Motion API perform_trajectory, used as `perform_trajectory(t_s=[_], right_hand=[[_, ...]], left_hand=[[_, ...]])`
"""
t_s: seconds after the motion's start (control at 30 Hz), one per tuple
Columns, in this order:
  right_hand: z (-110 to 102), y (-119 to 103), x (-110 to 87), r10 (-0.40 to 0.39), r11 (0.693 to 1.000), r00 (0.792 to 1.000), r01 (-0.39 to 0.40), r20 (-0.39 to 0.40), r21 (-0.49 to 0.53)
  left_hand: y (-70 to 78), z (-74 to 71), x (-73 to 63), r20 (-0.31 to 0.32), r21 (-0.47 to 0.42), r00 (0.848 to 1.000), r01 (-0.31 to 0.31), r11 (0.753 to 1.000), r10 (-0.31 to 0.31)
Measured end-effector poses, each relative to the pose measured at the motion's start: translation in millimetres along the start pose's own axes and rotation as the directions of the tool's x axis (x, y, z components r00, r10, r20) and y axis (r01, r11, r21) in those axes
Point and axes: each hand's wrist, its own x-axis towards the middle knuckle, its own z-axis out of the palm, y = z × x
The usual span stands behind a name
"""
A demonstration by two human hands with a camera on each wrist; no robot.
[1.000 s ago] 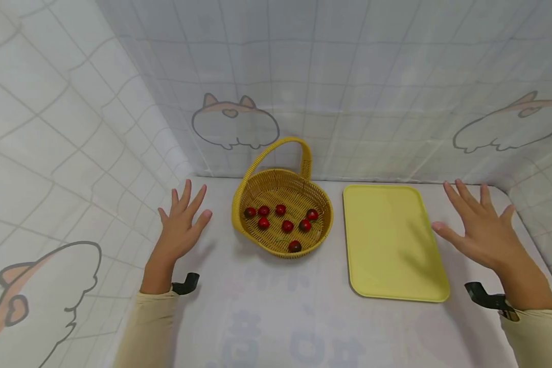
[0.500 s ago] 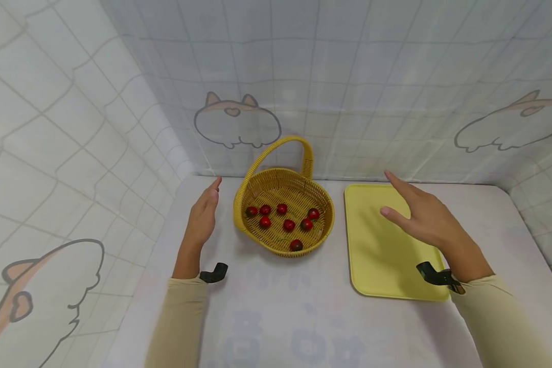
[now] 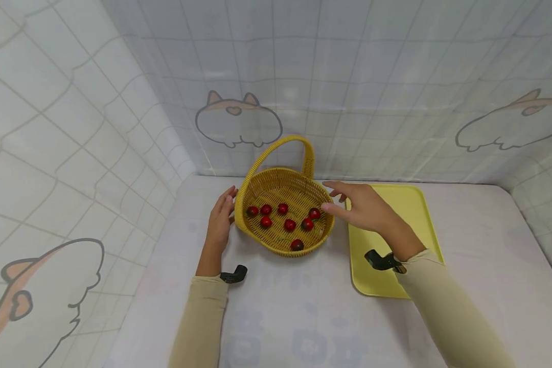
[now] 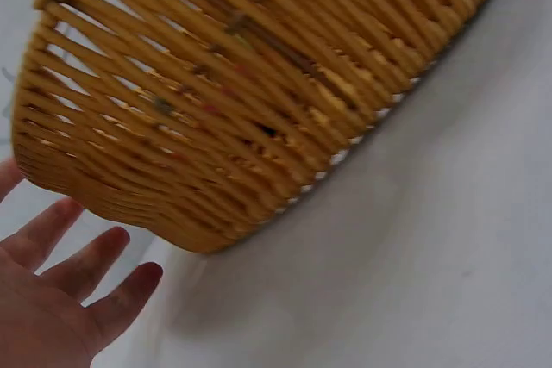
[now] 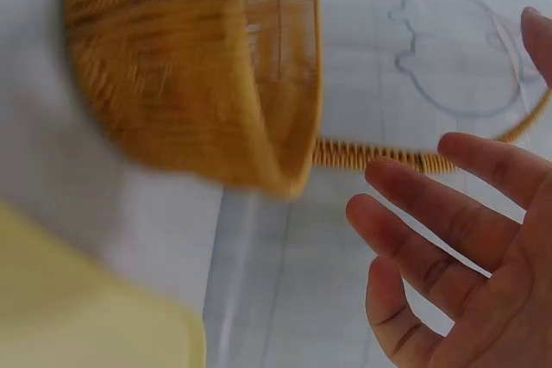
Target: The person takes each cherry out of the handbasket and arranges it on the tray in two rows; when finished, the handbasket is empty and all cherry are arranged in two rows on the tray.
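Observation:
A yellow wicker basket [image 3: 276, 248] with a tall arched handle [image 3: 285, 140] stands near the back of the table. Several dark red cherries [image 3: 290, 225] lie spread over its floor. At the basket's left side is my left hand [image 3: 219, 220], its fingertips right by the woven wall; the left wrist view has these fingers [image 4: 90, 265] extended and slightly spread. My right hand [image 3: 361, 207] reaches over the tray to the basket's right rim, thumb and fingers apart. In the right wrist view the palm faces the basket, fingers [image 5: 448, 221] loosely bent with nothing between them.
A yellow rectangular tray [image 3: 414, 225] lies flat to the right of the basket, partly under my right forearm. White tiled-pattern cloth walls [image 3: 349, 102] rise behind the table and at both sides. Each wrist carries a black camera mount [image 3: 381, 260].
Both hands have moved inward from the sides to the basket, the left going right and the right going left across the tray. The basket, cherries and tray have stayed in place.

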Motion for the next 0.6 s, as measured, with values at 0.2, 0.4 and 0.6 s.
perform_trajectory(t_s=[0.2, 0.4, 0.6], right_hand=[[19.1, -17.6, 28.0, -0.013, 1.000, 0.996, 0.010, 0.088, 0.026], [36.5, -28.3, 52.0, -0.011, 1.000, 0.979, 0.005, 0.206, 0.031], [44.7, -35.4, 69.2, -0.029, 0.998, 0.951, 0.009, 0.309, 0.066]], left_hand=[[-10.7, 10.7, -0.6, -0.011, -0.129, 1.000, -0.012, 0.992, 0.010], [-15.9, 14.6, -2.4, -0.015, -0.239, 1.000, 0.001, 0.971, -0.005], [-19.3, 12.8, -1.7, -0.009, -0.300, 1.000, 0.023, 0.954, -0.027]])
